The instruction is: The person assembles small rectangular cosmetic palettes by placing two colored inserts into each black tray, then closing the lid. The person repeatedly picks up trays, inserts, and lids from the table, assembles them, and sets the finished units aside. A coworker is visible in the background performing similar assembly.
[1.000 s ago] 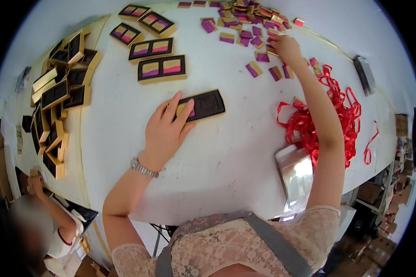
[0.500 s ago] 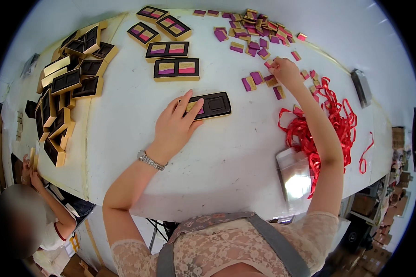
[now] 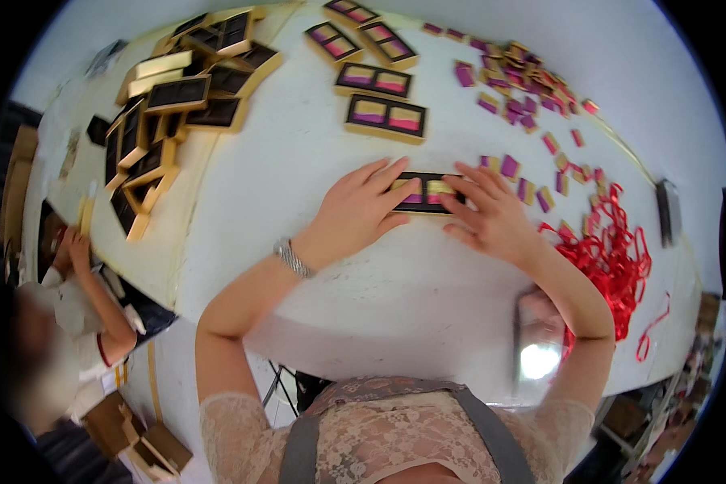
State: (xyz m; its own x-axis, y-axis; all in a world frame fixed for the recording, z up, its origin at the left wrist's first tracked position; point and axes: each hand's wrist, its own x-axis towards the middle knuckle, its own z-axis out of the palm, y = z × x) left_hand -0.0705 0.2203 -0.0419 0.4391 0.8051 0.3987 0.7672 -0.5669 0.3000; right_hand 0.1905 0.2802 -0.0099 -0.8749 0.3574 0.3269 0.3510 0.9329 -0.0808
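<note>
The left hand (image 3: 361,211) lay flat and open, fingers spread over the left end of a small black tray (image 3: 427,194), pressing it to the white tabletop (image 3: 298,169) rather than gripping it. The right hand (image 3: 492,218) rested on the tray's right end, fingers loosely curved, clasping nothing. The tray sat between the two hands, its long axis running left to right, equally near both. Just beyond it lay a filled tray (image 3: 385,118); loose pink and gold blocks (image 3: 524,89) lay farther right, red ribbons (image 3: 613,258) beside the right forearm.
</note>
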